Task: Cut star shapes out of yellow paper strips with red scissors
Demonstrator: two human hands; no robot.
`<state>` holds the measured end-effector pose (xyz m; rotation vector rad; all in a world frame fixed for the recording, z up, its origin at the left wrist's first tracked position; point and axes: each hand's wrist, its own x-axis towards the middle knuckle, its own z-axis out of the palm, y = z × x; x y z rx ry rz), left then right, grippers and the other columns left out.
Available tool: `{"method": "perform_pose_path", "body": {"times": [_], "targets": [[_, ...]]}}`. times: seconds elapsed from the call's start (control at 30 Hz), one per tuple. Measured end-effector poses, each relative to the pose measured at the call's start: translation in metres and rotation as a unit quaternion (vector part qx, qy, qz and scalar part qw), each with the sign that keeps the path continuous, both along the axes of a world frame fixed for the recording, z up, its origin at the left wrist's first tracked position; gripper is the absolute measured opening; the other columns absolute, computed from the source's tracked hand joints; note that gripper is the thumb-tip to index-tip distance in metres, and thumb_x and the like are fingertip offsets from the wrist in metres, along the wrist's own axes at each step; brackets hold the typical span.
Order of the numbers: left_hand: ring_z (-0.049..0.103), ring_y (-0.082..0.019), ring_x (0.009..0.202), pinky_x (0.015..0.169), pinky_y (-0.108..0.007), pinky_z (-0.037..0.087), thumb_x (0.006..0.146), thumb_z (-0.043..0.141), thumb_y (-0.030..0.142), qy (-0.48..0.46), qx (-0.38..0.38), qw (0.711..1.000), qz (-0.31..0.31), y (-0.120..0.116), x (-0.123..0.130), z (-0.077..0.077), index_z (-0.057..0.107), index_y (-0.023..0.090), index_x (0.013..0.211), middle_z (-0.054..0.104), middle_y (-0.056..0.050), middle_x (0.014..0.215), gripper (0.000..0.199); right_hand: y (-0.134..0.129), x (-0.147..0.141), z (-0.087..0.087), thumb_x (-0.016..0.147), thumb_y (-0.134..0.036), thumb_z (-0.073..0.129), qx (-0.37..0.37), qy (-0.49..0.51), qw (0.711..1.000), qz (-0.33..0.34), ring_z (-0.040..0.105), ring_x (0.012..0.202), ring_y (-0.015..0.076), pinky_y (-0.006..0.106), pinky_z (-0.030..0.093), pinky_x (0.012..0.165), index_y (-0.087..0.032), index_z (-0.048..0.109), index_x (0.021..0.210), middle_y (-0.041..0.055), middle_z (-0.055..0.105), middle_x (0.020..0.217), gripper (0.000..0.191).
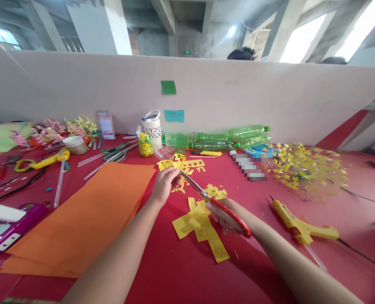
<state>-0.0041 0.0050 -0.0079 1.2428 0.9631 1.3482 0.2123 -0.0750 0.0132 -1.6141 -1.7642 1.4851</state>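
My left hand (165, 185) is closed in a pinch on a piece of yellow paper (177, 161), above the middle of the red table. In my right hand (234, 207) is a pair of scissors with red handles (233, 216). The scissor tips reach the paper beside my left fingertips; whether the blades are parted is too small to tell. Below the scissors lie overlapping yellow paper strips (217, 242). A small heap of cut yellow stars (215, 191) is just beyond them. Yellow scraps with star-shaped holes (195, 164) lie behind my left hand.
Orange sheets (82, 211) lie left, near a purple power strip (24, 230). A yellow glue gun (296, 223) and a yellow-starred decoration (304, 169) are on the right. Green plastic bottles (212, 145), a white cup (152, 130) and a yellow cutter (211, 154) line the back before a partition (225, 97).
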Motion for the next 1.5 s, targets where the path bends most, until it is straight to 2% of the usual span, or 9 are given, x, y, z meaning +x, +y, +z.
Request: {"method": "perform_pose_path", "body": {"times": [0.23, 0.37, 0.57, 0.8, 1.2, 1.5], "targets": [[0.044, -0.008, 0.045, 0.044, -0.021, 0.032, 0.079, 0.059, 0.036, 0.006, 0.006, 1.000, -0.001, 0.000, 0.000, 0.000, 0.056, 0.017, 0.059, 0.051, 0.002, 0.049, 0.027, 0.001, 0.000, -0.001, 0.081, -0.053, 0.058, -0.004, -0.002, 1.000, 0.001, 0.055, 0.041, 0.0116, 0.018, 0.036, 0.038, -0.016, 0.049, 0.059, -0.0023, 0.048, 0.048, 0.044], [0.046, -0.009, 0.045, 0.045, -0.021, 0.033, 0.079, 0.058, 0.036, 0.009, 0.005, 1.000, 0.007, 0.001, -0.001, -0.001, 0.057, 0.016, 0.059, 0.052, 0.002, 0.050, 0.027, 0.001, -0.001, -0.004, 0.081, -0.056, 0.057, -0.006, 0.029, 0.999, -0.012, 0.050, 0.038, 0.0089, 0.019, 0.039, 0.039, -0.017, 0.046, 0.060, -0.0041, 0.046, 0.048, 0.046], [0.047, -0.009, 0.046, 0.045, -0.022, 0.034, 0.077, 0.059, 0.033, -0.004, 0.002, 1.000, 0.015, -0.002, 0.003, -0.002, 0.058, 0.016, 0.058, 0.055, 0.001, 0.051, 0.025, -0.001, -0.002, -0.003, 0.081, -0.068, 0.048, -0.002, 0.037, 0.999, -0.015, 0.047, 0.035, 0.0085, 0.018, 0.030, 0.033, -0.017, 0.048, 0.063, -0.0047, 0.045, 0.046, 0.053], [0.050, -0.010, 0.048, 0.047, -0.023, 0.036, 0.076, 0.061, 0.035, -0.039, -0.020, 0.999, -0.007, -0.009, 0.013, 0.001, 0.060, 0.015, 0.062, 0.059, -0.001, 0.055, 0.024, -0.003, -0.004, -0.001, 0.083, -0.067, 0.045, 0.010, 0.081, 0.997, -0.003, 0.038, 0.030, 0.0067, 0.023, 0.046, 0.046, -0.018, 0.050, 0.067, -0.0094, 0.036, 0.036, 0.052], [0.051, -0.010, 0.050, 0.048, -0.023, 0.036, 0.078, 0.060, 0.035, -0.038, -0.015, 0.999, -0.023, -0.013, 0.016, 0.003, 0.060, 0.015, 0.062, 0.059, -0.001, 0.056, 0.026, -0.003, -0.006, -0.002, 0.084, -0.067, 0.045, 0.015, 0.067, 0.998, -0.008, 0.040, 0.031, 0.0069, 0.022, 0.044, 0.044, -0.018, 0.049, 0.066, -0.0083, 0.039, 0.038, 0.052], [0.051, -0.010, 0.050, 0.047, -0.023, 0.036, 0.077, 0.061, 0.035, -0.073, -0.044, 0.996, -0.031, -0.012, 0.019, 0.000, 0.060, 0.015, 0.065, 0.059, 0.000, 0.058, 0.024, -0.006, -0.009, 0.002, 0.085, -0.069, 0.039, -0.003, 0.089, 0.996, -0.006, 0.037, 0.027, 0.0070, 0.026, 0.050, 0.048, -0.019, 0.048, 0.063, -0.0092, 0.035, 0.032, 0.056]]}}
